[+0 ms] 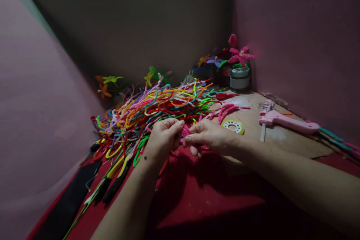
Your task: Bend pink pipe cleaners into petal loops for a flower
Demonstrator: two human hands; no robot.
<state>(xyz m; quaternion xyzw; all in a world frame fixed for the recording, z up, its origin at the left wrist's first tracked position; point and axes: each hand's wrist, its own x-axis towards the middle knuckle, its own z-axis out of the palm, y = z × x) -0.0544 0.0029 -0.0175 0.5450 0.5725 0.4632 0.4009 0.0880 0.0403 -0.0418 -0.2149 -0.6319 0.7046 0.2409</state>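
Note:
Between my two hands is a pink pipe cleaner piece [186,131], mostly covered by the fingers. My left hand [166,135] pinches it from the left with thumb and forefinger. From the right, my right hand [206,135] grips it, its fingers curled and closed. Just behind the hands lies a big heap of pipe cleaners [168,101] in many colours. Several bent pink pipe cleaners [226,110] rest on the board beyond my right hand. A roll of yellow-edged tape [233,127] lies close to my right wrist.
A pink glue gun [287,119] lies on the tan board [295,146] at right. Pliers with yellow and black handles [114,176] and a black flat object [71,198] are at left. Pipe cleaner flowers [240,56] stand at the back, near a grey-white container [239,78]. Red cloth [208,202] covers the front.

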